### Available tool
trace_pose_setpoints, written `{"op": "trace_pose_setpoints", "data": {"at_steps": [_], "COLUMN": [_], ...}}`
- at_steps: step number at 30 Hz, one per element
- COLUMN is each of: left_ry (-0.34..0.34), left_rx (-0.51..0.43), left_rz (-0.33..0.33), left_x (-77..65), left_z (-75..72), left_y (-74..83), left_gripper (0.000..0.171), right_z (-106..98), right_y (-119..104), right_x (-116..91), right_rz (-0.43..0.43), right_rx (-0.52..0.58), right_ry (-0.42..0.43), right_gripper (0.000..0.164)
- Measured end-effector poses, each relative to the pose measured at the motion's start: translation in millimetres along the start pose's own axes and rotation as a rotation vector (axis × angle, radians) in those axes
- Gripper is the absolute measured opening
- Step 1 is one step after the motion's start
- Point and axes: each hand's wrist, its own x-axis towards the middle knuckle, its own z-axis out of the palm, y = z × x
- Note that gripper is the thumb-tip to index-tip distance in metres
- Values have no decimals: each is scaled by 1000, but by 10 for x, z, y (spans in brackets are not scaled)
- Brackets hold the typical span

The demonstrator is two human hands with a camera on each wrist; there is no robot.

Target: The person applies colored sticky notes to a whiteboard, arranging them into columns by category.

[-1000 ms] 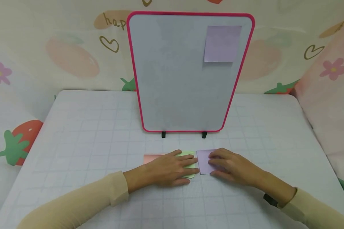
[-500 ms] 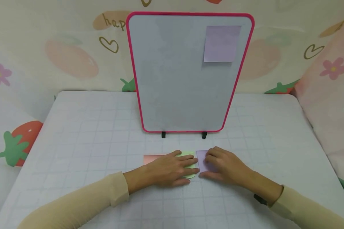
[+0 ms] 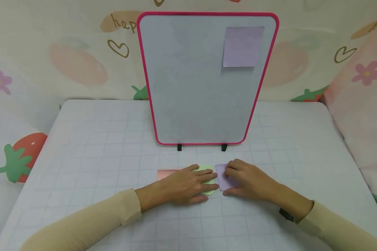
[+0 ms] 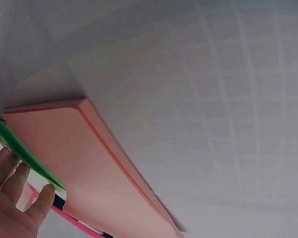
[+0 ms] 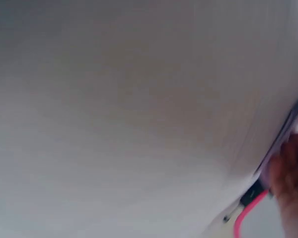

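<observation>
Left hand (image 3: pixel 190 184), fingers spread wide over a green pad (image 3: pixel 209 182), right hand (image 3: pixel 249 181), fingers bent over a purple pad (image 3: pixel 221 177), grip unclear, pink pad (image 3: pixel 166 174) partly hidden, gridded bench (image 3: pixel 97 146) beneath, pink-rimmed whiteboard (image 3: pixel 191 87) standing behind, purple note (image 3: pixel 243 47) upper right.

My left hand (image 3: pixel 189 184) is palm down with fingers spread; my right hand (image 3: pixel 249 180) has its fingers curled inward.

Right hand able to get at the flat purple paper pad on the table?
Probably yes: the right hand partly covers the flat purple paper pad; the left hand, on the neighbouring pale green paper stack, leaves the way free.
</observation>
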Motion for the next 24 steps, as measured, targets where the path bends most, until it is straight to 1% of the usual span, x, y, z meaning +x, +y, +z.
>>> {"op": "trace_pose_setpoints", "data": {"at_steps": [2,5,9,11,15,18,21,24], "left_ry": [-15,-28,-29,-28,-31,-29,-30,-34], "left_rx": [-6,-14,-19,-21,-27,-36,-48,-52], "left_rz": [-6,-12,-13,-12,-14,-15,-14,-14], "left_x": [2,6,12,12,12,13,16,15], "left_z": [-6,-14,-30,-36,-46,-45,-37,-39], "left_y": [0,-1,-5,-5,-6,-6,-5,-3], "left_gripper": [48,48,48,48,48,48,47,48], "right_z": [-49,-125,-222,-259,-309,-332,-341,-332], "right_y": [60,138,181,185,181,168,157,157], "right_x": [-27,-66,-109,-120,-120,-120,-123,-129], "right_rz": [-35,-56,-11,16,48,65,56,34], "right_rx": [41,45,21,28,39,45,36,34], "right_ry": [-26,-60,-113,-142,-191,-211,-211,-191], "right_gripper": [41,43,48,48,42,37,31,22]}}
